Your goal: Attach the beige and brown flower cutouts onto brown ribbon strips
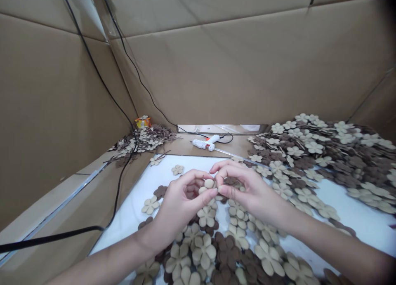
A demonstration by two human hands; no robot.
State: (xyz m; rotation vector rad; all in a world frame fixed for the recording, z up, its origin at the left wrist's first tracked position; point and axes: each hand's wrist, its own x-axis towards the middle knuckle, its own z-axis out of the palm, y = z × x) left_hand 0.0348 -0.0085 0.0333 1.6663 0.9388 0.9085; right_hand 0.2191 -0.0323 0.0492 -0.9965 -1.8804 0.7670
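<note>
Near the middle of the head view, my left hand (182, 200) pinches a beige flower cutout (208, 185) between thumb and fingers. My right hand (244, 186) meets it from the other side, its thumb and fingertips closed on the flower's right edge. The fingers partly cover the flower. Below my hands, beige flowers (204, 250) and brown flowers (228, 248) lie loose and overlapping on a white board (123, 219).
A white glue gun (206, 142) rests behind the board, with a clear glue stick at its back. A large flower heap (315, 147) fills the right. Thin brown strips (163, 133) and small flowers are piled at the left. Black cables (119, 182) run down the left; cardboard walls (232, 70) enclose everything.
</note>
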